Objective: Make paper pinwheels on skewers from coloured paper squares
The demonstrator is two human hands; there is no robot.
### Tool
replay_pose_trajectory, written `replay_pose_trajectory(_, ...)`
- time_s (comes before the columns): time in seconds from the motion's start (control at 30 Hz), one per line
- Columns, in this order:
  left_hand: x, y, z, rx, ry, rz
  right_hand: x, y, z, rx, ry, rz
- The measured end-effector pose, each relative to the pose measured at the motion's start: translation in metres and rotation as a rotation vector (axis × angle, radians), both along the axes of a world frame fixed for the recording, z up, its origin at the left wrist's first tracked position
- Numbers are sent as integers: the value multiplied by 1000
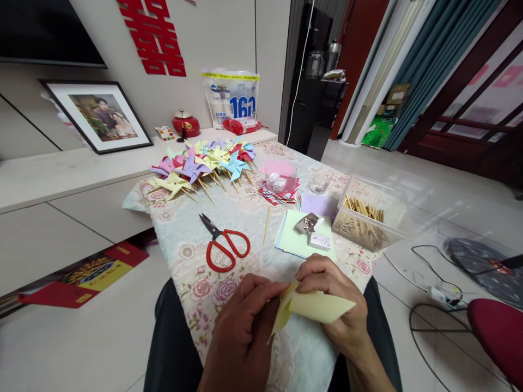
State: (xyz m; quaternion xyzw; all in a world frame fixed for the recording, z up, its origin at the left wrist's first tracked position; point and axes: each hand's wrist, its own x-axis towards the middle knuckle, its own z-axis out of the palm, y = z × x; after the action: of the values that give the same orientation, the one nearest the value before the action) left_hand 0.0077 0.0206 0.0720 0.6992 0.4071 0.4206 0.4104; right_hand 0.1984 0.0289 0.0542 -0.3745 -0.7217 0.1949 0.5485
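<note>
Yellow paper [316, 306] sitting lower centre of frame, between both hands. Left hand [245, 321] pinching its folded left edge; right hand [330, 294] gripping top, fingers curling over tabletop [245, 218].

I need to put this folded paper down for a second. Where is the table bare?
Bare cloth lies left of the red scissors, and between them and the pinwheel pile. The right side is crowded: paper stack, stick box, and pink-lidded box.
</note>
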Motion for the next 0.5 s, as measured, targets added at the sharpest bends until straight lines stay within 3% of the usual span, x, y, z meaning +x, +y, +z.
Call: replay_pose_trajectory(0.5,4,3,4,-51,-15,17,1,1,-5,-21,-15,-6)
